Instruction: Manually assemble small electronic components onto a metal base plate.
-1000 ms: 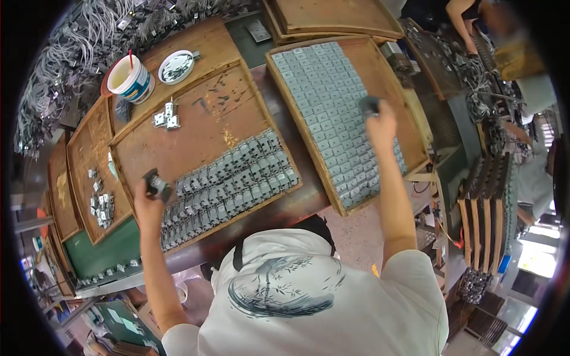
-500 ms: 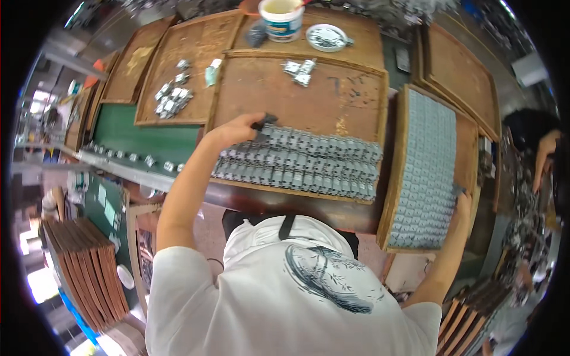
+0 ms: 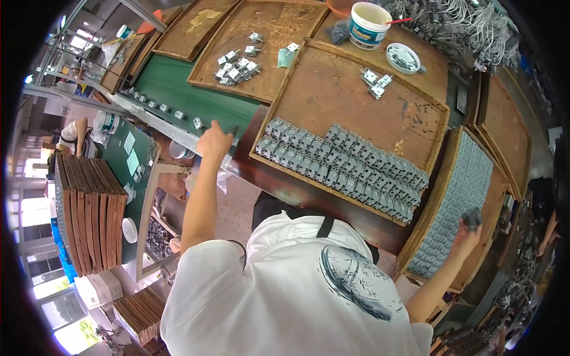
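My left hand (image 3: 215, 142) is stretched over the near edge of the green belt (image 3: 228, 110), fingers apart and nothing between them. A dark covering shows at one fingertip. Just beyond that hand lies a small white-and-grey metal part (image 3: 198, 123), the closest in a row on the belt. My right hand (image 3: 467, 238) is bent over the right-hand tray (image 3: 408, 256), beside its block of grey parts (image 3: 454, 204). Its dark-tipped fingers are drawn together; whether they pinch a part cannot be made out. Rows of grey metal parts (image 3: 341, 163) fill the near side of the middle tray (image 3: 274, 107).
Loose parts (image 3: 236, 68) lie heaped on a wooden tray (image 3: 297, 15) beyond the belt. Several more parts (image 3: 377, 83) sit in the middle tray. A white bucket (image 3: 368, 26) and a shallow dish (image 3: 404, 58) stand behind. Stacked wooden trays (image 3: 89, 213) are at left.
My left hand has moved from the row of parts in the middle tray left to the belt. My right hand has come away from the block's edge. The whole view has turned.
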`<state>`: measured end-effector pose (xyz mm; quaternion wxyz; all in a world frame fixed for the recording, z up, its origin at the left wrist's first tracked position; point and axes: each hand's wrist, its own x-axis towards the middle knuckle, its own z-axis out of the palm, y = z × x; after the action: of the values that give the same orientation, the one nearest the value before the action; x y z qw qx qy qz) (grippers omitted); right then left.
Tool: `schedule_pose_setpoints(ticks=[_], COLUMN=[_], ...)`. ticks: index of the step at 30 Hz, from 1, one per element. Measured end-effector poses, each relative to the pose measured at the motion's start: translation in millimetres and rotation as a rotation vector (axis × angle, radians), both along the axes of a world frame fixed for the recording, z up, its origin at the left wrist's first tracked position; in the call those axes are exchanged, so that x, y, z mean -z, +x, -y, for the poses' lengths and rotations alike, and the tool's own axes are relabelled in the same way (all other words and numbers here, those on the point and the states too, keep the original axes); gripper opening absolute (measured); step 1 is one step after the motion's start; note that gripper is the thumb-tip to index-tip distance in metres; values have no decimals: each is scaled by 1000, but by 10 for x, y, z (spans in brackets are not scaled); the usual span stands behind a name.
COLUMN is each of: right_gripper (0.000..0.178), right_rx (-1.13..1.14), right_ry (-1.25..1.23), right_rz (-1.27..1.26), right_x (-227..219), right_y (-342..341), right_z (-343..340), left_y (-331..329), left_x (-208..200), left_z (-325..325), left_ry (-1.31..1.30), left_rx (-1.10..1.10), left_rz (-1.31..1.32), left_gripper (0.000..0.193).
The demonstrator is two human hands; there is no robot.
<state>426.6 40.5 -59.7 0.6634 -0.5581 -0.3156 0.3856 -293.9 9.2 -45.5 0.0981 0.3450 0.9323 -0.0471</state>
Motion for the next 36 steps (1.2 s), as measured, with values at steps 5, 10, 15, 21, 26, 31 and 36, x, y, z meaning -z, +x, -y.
schedule_pose_setpoints(ticks=[5,10,15,21,26,31,36], right_gripper=[30,36,25,25,23,23,24], right_rx=[-203,-262,-681,-703,-648,-504,-604], right_ry=[-59,-83,-249,141,148,273,213], right_rz=[59,112,104,964,1006,1214,1087], right_x=[-107,-496,-939,-1180,-1201,-933,-938], right_y=[-760,-1573,-2385,-2642,-2495,-2423,-2221], right_z=[-94,-18,115,138,190,202,126], left_y=[-30,220,1440,2379,2658,2955,2954], left_x=[270,61,-498,-808,-766,-664,-587], left_z=[129,94,-98,-147,-178,-62,-187], left_ry=[177,824,890,732,652,681,535], left_rx=[-16,-40,212,389,504,657,366], left_rz=[132,911,1560,1943,1954,1591,1916], left_gripper=[57,36,33,38,40,38,35])
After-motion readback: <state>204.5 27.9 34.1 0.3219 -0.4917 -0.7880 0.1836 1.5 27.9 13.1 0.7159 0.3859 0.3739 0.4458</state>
